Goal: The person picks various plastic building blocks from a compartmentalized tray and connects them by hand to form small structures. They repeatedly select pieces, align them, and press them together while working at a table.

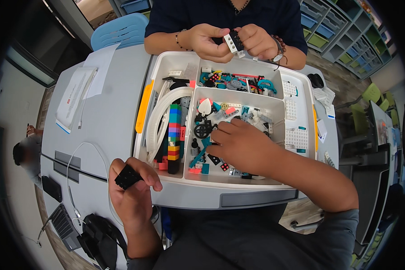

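My left hand [137,198] is raised at the near left edge of the tray, its thumb and fingers closed on a small black building piece [128,177]. Reaching into the large middle compartment of the white sorting tray [211,181], my right hand [243,146] has its fingers bent and somewhat apart over the loose parts. A teal beam [198,156] lies right by its fingertips; its palm side is hidden. Around it are a black gear wheel [203,129], a white pointed piece [205,106] and a black piece with red dots [225,167].
Across the table, another person's hands [211,42] hold a white-and-black block assembly [232,42]. A multicoloured brick stack [174,139] and white curved track pieces [159,119] fill the left compartment. A white cable [87,144], packet [74,96] and black bag [101,240] lie to the left.
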